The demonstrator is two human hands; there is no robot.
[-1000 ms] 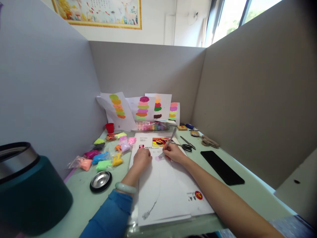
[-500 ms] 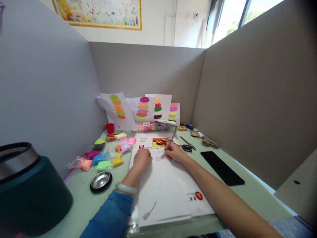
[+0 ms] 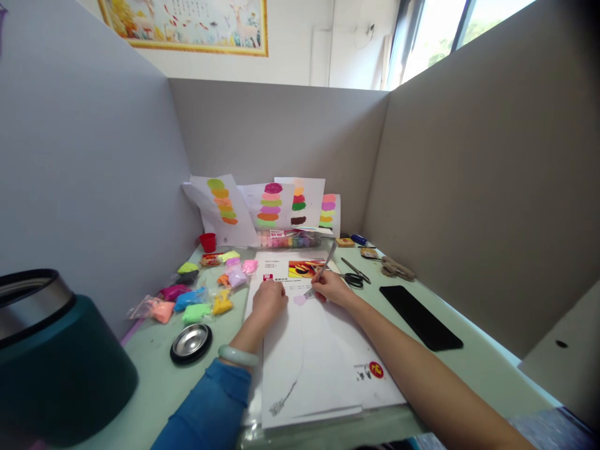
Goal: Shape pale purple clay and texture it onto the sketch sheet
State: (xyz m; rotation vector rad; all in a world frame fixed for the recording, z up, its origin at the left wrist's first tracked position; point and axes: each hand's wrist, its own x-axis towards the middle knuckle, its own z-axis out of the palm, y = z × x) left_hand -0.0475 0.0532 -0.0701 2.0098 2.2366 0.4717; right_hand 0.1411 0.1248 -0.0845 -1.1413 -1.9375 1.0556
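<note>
My right hand (image 3: 329,288) is closed round the handle of a metal fork (image 3: 326,263). The fork slants down, and its tines are at the right edge of a small, flat, pale pink patch (image 3: 299,300), seemingly of clay, on a white sheet of paper (image 3: 323,350). To the left of the patch, my left hand (image 3: 270,301) rests on the paper with its fingers curled in; nothing shows in them. A thin pencil line and a scribbled sketch run down the sheet below. Printed paper with a food picture (image 3: 302,269) lies beyond the hands.
Bags of coloured clay (image 3: 197,313) lie at the left, near a round lid (image 3: 191,343) and a large teal flask (image 3: 60,369). At the right are scissors (image 3: 355,280), a black phone-like slab (image 3: 420,318) and a beige clip-like thing (image 3: 397,268). Painted sheets (image 3: 267,206) lean at the back.
The fork's tines have shifted slightly right, to the edge of the pink patch, which shows a bit more. My left hand stays in place.
</note>
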